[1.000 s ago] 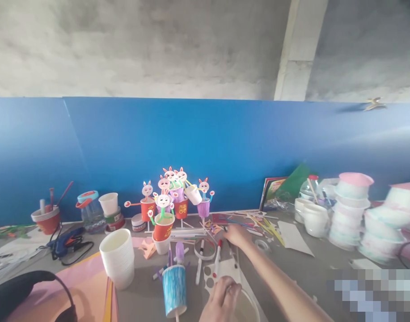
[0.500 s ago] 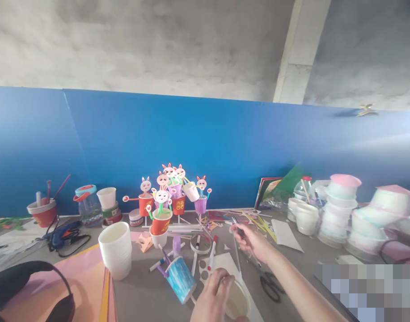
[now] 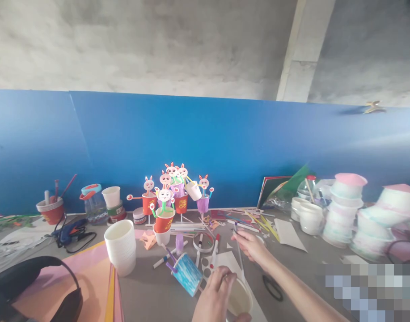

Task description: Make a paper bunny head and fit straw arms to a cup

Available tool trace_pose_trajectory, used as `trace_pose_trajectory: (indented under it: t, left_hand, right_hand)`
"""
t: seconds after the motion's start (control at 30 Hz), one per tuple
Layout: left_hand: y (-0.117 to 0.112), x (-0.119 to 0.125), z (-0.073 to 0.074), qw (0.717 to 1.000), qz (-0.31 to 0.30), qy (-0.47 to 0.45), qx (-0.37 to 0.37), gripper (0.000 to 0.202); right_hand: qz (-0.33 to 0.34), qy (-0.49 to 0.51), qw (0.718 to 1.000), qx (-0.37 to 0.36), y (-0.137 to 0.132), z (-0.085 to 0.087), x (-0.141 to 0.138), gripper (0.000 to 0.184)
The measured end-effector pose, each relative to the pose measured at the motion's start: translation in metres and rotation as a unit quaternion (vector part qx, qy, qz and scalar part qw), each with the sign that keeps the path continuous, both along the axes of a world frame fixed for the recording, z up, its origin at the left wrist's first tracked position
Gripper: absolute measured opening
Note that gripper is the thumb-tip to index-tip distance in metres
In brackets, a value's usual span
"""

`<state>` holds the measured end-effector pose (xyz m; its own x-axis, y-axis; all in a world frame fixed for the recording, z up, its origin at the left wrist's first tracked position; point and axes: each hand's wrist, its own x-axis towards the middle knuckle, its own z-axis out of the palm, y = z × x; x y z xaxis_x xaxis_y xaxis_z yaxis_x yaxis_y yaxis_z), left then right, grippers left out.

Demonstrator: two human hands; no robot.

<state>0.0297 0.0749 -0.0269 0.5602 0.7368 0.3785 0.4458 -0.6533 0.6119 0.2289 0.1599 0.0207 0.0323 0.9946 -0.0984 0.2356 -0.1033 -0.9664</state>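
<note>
Gripping cup [image 3: 240,297] at rim: left hand [image 3: 215,293]; right hand [image 3: 253,249] apart, hold unclear; paper edge [image 3: 229,259] between.

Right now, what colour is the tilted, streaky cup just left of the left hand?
The cup is blue with paler streaks, best seen in the head view.

Moderately bright, soft light, seemingly from the right: pale sheen on that end of the blue panel [image 3: 205,134], faint shadow left of the wall ornament [image 3: 374,107]. Rabbit faces [image 3: 165,195] nearly blown out. Right hand [image 3: 253,247] slightly soft, right-edge cup stacks [image 3: 375,226] stretched, lower-right corner pixelated.
</note>
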Motion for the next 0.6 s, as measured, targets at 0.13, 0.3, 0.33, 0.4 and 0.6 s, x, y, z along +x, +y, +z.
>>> trace_pose_trajectory:
  t: [0.13, 0.3, 0.33, 0.4, 0.6]
  left_hand:
    - [-0.002, -0.005, 0.011, 1.000, -0.014, 0.005, -0.011, 0.076]
    - [-0.003, -0.001, 0.008, 1.000, -0.015, -0.008, 0.002, 0.073]
    - [-0.003, 0.001, 0.005, 1.000, -0.007, -0.010, 0.007, 0.073]
    - [-0.001, 0.004, -0.001, 1.000, 0.014, -0.013, 0.014, 0.075]
    - [-0.002, 0.006, 0.002, 1.000, 0.024, 0.010, 0.010, 0.076]
  right_hand:
    - [0.001, -0.058, 0.997, 0.056, 0.000, 0.000, 0.001, 0.029]
    - [0.034, -0.098, 0.992, 0.066, 0.001, 0.000, 0.001, 0.032]
    - [0.039, -0.105, 0.991, 0.071, 0.001, -0.001, 0.001, 0.032]
    - [0.036, -0.119, 0.988, 0.089, 0.003, -0.004, 0.000, 0.032]
    - [-0.004, -0.152, 0.977, 0.147, 0.003, -0.006, -0.002, 0.029]
